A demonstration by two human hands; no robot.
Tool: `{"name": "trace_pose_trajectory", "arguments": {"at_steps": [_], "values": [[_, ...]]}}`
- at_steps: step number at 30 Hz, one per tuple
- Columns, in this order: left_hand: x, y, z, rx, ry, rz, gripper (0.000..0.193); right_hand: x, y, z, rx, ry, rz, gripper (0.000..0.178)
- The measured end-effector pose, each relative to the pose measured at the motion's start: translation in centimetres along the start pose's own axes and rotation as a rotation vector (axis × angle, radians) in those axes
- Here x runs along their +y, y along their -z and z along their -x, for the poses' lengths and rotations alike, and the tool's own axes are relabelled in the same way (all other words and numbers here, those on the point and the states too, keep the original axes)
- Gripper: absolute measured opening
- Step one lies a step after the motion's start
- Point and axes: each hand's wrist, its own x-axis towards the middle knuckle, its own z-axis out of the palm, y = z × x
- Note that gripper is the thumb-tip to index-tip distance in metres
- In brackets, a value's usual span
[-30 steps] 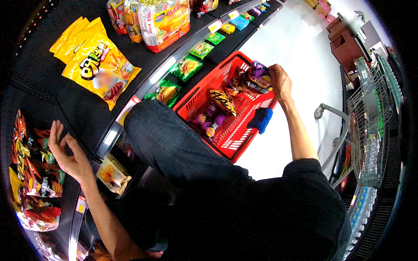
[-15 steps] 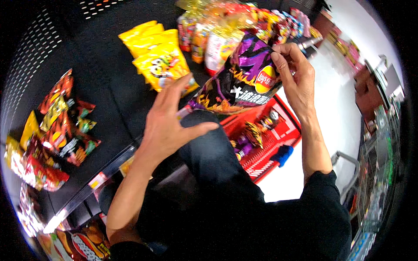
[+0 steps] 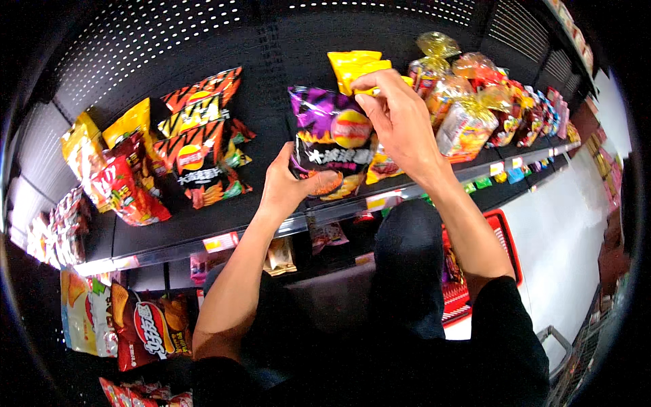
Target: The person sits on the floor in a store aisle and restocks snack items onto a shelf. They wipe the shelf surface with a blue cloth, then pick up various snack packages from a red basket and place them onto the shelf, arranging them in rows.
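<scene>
A purple and black bag of potato chips (image 3: 327, 150) stands upright over the black shelf (image 3: 135, 234), its front facing me. My left hand (image 3: 287, 184) grips its lower left corner, thumb across the front and fingers behind. At the upper right corner, the fingers of my right hand (image 3: 401, 121) are pinched on the bag's edge. Yellow snack bags (image 3: 354, 68) lie just behind my right hand and are partly hidden by it and the chip bag. To the left sit orange and black chip bags (image 3: 200, 146), one in front of another.
Red and gold snack bags (image 3: 129, 183) fill the shelf's left end. Clear-wrapped packs with gold tops (image 3: 468, 125) line its right side. Larger snack bags (image 3: 152, 329) sit on a lower shelf. A red shopping basket (image 3: 503, 234) stands on the floor beside my leg.
The chip bag has moved from above the basket to the shelf, between the orange and yellow bags. My left hand, open before, has closed on its lower corner. The view has swung left.
</scene>
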Motion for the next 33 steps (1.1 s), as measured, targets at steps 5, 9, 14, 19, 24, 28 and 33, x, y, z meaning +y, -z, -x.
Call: {"name": "trace_pose_trajectory", "arguments": {"at_steps": [5,9,14,19,24,28,33], "values": [[-6.1,3.1,-2.2,0.155,0.084,0.22,0.06,1.0,-4.1,3.1,-0.033,-0.233,-0.197,0.041],[-6.8,2.9,-2.9,0.099,0.215,0.29,0.051,6.1,-9.4,6.0,-0.265,-0.548,-0.381,0.093],[-8.9,2.3,-4.4,0.037,0.222,0.295,0.05,9.4,-13.2,5.5,-0.503,-0.661,-0.674,0.078],[-11.5,2.6,-6.8,0.188,0.203,0.167,0.052,10.9,-16.4,4.5,-0.35,-0.568,-0.585,0.073],[-17.1,3.9,-9.9,0.325,0.161,-0.196,0.055,12.0,-19.2,2.9,-0.199,-0.471,-0.44,0.078],[-16.0,2.9,-11.5,0.33,0.128,0.001,0.052,12.5,-20.3,1.9,-0.164,-0.535,-0.408,0.076],[-16.1,3.4,-13.5,0.46,0.038,-0.048,0.059,12.9,-22.6,-0.2,-0.066,-0.526,-0.429,0.068]]}}
